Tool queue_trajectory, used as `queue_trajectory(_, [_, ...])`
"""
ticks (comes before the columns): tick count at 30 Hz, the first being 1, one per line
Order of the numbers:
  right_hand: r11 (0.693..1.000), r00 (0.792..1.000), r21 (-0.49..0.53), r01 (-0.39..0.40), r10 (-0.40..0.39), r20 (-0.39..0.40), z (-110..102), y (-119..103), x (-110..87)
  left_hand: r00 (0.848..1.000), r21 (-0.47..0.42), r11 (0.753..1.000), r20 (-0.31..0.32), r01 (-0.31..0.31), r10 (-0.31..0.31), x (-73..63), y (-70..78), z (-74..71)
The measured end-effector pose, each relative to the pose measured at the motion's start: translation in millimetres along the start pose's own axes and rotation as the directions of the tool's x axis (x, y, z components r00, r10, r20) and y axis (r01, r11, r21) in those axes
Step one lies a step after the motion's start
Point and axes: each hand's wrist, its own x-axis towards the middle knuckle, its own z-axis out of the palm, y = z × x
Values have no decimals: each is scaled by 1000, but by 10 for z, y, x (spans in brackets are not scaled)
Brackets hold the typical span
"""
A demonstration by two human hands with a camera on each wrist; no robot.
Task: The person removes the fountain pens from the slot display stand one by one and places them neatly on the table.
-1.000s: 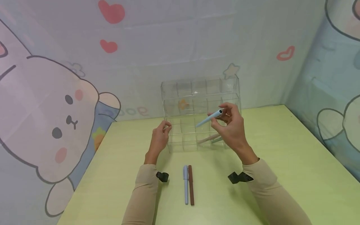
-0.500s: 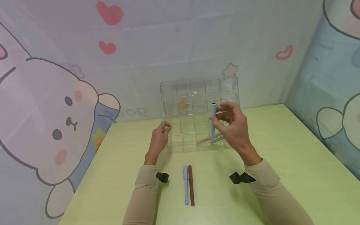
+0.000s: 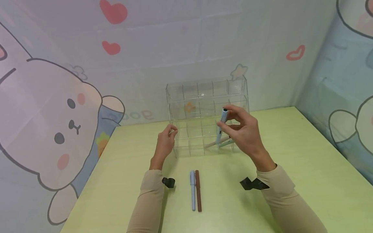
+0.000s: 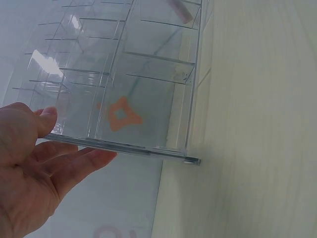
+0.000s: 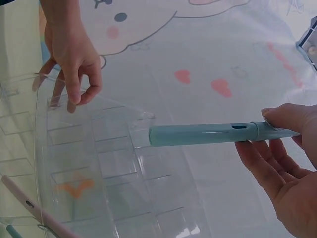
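Note:
A clear plastic pen rack (image 3: 193, 130) with rows of compartments stands at the back of the table. My left hand (image 3: 165, 144) pinches its left side panel, thumb inside and fingers outside, as the left wrist view shows. Before the rack's right half, my right hand (image 3: 244, 131) pinches a light blue pen (image 5: 198, 135) near its dark-ended top. The pen tilts steeply, lower end down at the front row. Inside that row a pinkish pen (image 3: 212, 144) and a green pen (image 3: 226, 143) lean to the side.
On the table (image 3: 116, 194) between my forearms lie a lavender-blue pen (image 3: 193, 191) and a brown pen (image 3: 198, 191), side by side. Behind the rack hangs a printed cloth (image 3: 151, 58) with hearts and a cartoon animal.
The light blue pen has turned from a slanted, nearly flat pose to steeply upright, its lower end coming down to the front row. My left hand stays on the rack's side.

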Motion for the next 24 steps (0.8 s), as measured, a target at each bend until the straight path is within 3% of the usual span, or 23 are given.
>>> queue_trajectory(15, [996,993,-32,80,-77,94,1,-32,13,1000,-6,1000,0,4,-4,17,-9,8])
queue_trajectory(24, [997,981,-69,-29,42,187,20,-118,-29,1000,1,1000,10,-3,3,14,-25,14])
